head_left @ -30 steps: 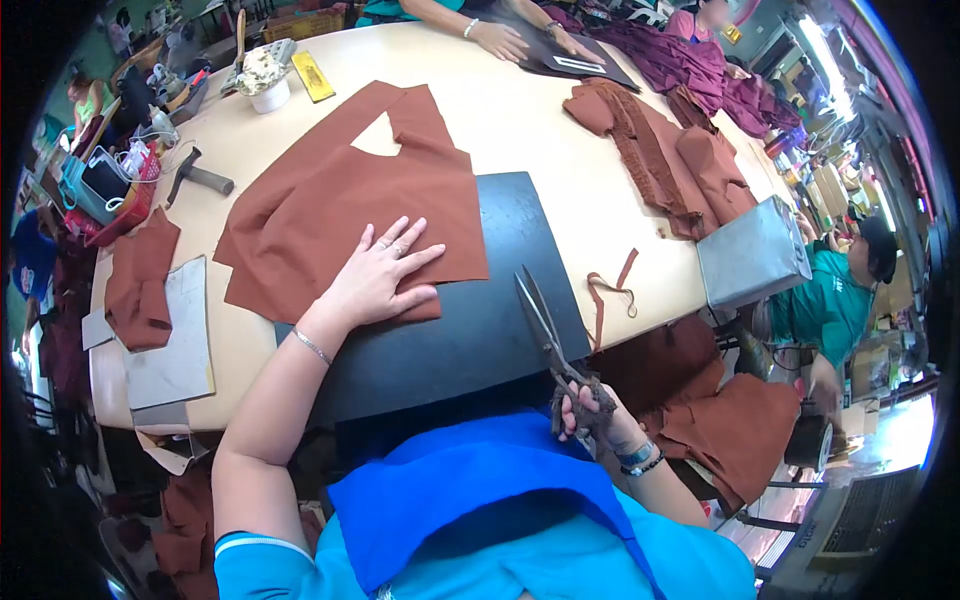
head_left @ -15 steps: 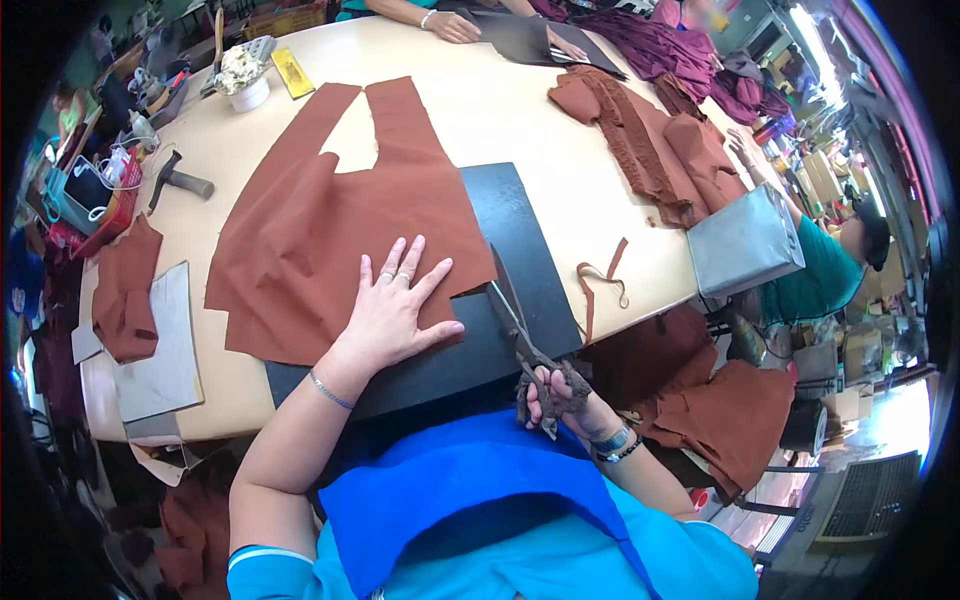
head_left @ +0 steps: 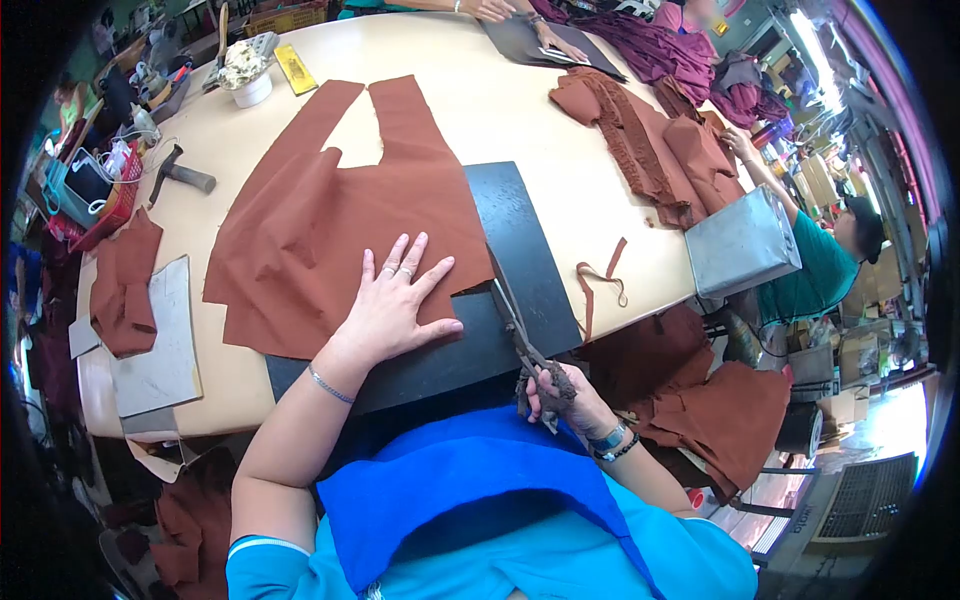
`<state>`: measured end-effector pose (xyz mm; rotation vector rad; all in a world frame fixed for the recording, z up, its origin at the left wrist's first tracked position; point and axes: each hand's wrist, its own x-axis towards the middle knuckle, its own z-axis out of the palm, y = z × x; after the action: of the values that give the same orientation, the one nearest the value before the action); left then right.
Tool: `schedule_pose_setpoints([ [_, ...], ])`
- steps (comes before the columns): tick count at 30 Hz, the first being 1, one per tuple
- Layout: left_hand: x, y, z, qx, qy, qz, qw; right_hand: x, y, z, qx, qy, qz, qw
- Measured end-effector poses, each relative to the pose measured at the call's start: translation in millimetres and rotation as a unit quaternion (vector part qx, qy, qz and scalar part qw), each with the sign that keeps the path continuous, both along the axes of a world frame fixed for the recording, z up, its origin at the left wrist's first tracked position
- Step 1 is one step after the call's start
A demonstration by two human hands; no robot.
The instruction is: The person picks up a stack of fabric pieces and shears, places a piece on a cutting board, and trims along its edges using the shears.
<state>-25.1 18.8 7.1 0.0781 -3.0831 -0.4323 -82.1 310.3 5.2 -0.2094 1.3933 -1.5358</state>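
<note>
A piece of reddish-brown fabric (head_left: 400, 220) with two long strips at its far end lies over a black board (head_left: 515, 215). My left hand (head_left: 395, 305) rests flat on the fabric near its lower right corner, fingers spread. In my right hand (head_left: 572, 395) is a pair of scissors (head_left: 517, 328), its handles wrapped in dark worn material. The scissor blades reach to the fabric's right edge, beside a square notch; one blade is partly hidden there.
A hammer (head_left: 185, 175), a white pot (head_left: 250, 92) and a yellow box (head_left: 295, 70) stand at the table's left. More brown fabric (head_left: 650, 150) and a metal block (head_left: 742, 243) are at right. A co-worker's hand (head_left: 487, 9) is at the far edge, and another person (head_left: 815, 260) at right.
The scissor handles have drawn slightly closer together in my right hand. My left hand stays in place on the fabric. The far co-worker's hand has lifted and moved right over the dark sheet.
</note>
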Motion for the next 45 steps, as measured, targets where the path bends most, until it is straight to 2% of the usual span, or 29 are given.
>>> schedule_pose_setpoints([
  [10,0,0,-1,0.002,0.003,0.005,1.000,5,3,11,0.042,0.024,0.005,0.999],
  [22,3,12,4,0.011,-0.002,-0.026,1.000,-5,-7,12,0.010,0.025,-0.015,1.000],
  [28,4,12,2,0.014,-0.002,-0.026,1.000,-2,3,15,0.059,0.037,-0.003,0.998],
  [38,8,21,6,0.034,0.005,-0.055,0.998,-7,-4,8,0.015,0.031,-0.029,0.999],
  [41,5,19,2,0.053,0.006,-0.036,0.998,0,1,5,0.009,0.022,-0.034,0.999],
  [45,-6,2,-10,-0.053,0.052,0.082,0.994,3,2,4,0.014,0.015,-0.037,0.999],
])
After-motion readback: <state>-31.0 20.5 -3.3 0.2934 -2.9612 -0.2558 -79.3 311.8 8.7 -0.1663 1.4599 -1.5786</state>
